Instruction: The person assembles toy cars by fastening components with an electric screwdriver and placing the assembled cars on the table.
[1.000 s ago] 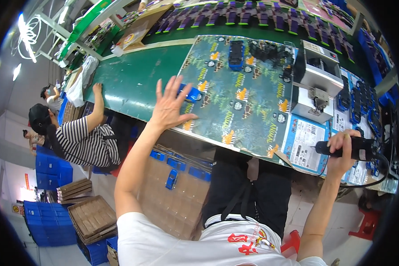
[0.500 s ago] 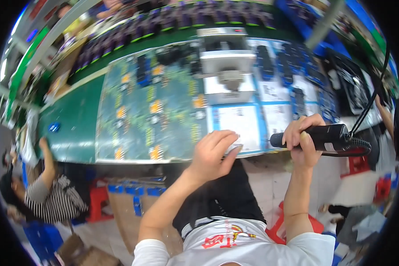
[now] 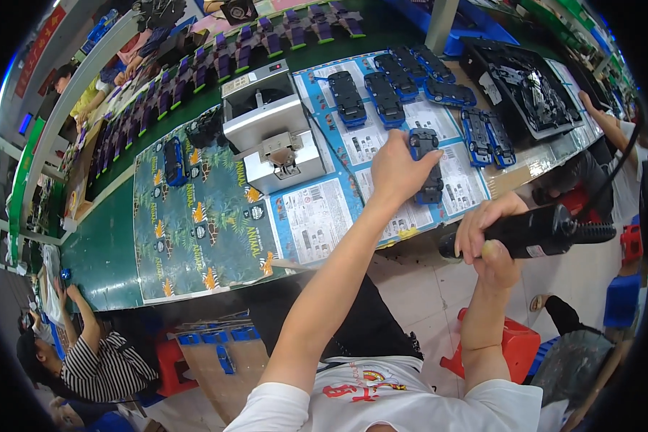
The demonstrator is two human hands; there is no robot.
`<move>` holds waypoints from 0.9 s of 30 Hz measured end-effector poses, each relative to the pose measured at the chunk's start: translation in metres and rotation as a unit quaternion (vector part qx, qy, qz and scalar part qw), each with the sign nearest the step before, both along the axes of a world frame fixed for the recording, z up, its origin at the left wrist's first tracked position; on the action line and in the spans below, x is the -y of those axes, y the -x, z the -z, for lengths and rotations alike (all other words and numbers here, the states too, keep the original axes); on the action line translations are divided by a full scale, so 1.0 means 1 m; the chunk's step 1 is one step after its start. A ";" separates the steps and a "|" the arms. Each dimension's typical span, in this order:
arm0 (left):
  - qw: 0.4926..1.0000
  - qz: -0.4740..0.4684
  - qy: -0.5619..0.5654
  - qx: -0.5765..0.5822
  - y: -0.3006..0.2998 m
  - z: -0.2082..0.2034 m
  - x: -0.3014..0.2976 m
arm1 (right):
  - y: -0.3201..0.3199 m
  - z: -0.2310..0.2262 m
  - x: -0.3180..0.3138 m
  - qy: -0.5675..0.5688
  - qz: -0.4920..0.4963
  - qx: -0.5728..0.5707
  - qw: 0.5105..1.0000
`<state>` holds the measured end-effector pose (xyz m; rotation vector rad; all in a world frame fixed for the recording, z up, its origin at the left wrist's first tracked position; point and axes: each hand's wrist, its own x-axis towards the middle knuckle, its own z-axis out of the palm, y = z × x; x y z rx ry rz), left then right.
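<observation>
My left hand [image 3: 402,171] reaches over the bench and grips an upturned blue toy car [image 3: 429,183] with a black underside, its thumb lying across the car. The car rests on the printed sheets. In my right hand [image 3: 493,241] is a black electric screwdriver [image 3: 533,229], held level off the bench's front edge with its tip pointing left and a coiled cord at its rear. Beyond my left hand, more upturned toy cars [image 3: 348,99] lie on the sheets; two others [image 3: 477,137] sit to its right.
A metal screw feeder [image 3: 268,122] stands left of the cars. A black tray of dark parts [image 3: 529,90] sits at the right. Purple and green pieces [image 3: 241,54] line the conveyor behind. Co-workers sit left and far side; a red stool [image 3: 522,345] is beside me.
My left hand has moved right and forward, from in front of the sheets onto a toy car. My right hand keeps the screwdriver. The whole view has turned.
</observation>
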<state>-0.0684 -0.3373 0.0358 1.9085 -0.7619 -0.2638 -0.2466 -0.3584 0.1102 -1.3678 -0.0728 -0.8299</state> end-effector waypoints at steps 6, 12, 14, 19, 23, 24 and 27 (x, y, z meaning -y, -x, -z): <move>0.934 0.012 0.255 -0.249 0.016 -0.006 -0.112 | -0.019 0.004 -0.006 -0.037 0.007 -0.030 0.999; 0.819 -0.132 0.385 -0.405 -0.007 -0.002 -0.240 | -0.087 -0.014 -0.037 -0.096 -0.079 0.170 0.978; 0.826 -0.133 0.377 -0.398 -0.017 -0.001 -0.254 | -0.114 -0.025 -0.054 -0.099 -0.080 0.188 0.974; 0.863 -0.119 0.361 -0.334 -0.025 0.019 -0.274 | -0.189 -0.030 -0.102 -0.073 -0.059 0.160 0.983; 0.857 -0.123 0.369 -0.337 -0.026 0.021 -0.276 | -0.219 -0.025 -0.116 0.056 0.023 0.130 0.990; 0.861 -0.117 0.368 -0.331 -0.027 0.023 -0.277 | -0.220 -0.027 -0.119 0.058 0.023 0.106 0.992; 0.862 -0.112 0.364 -0.335 -0.027 0.022 -0.277 | -0.226 -0.031 -0.124 0.058 0.015 0.086 0.994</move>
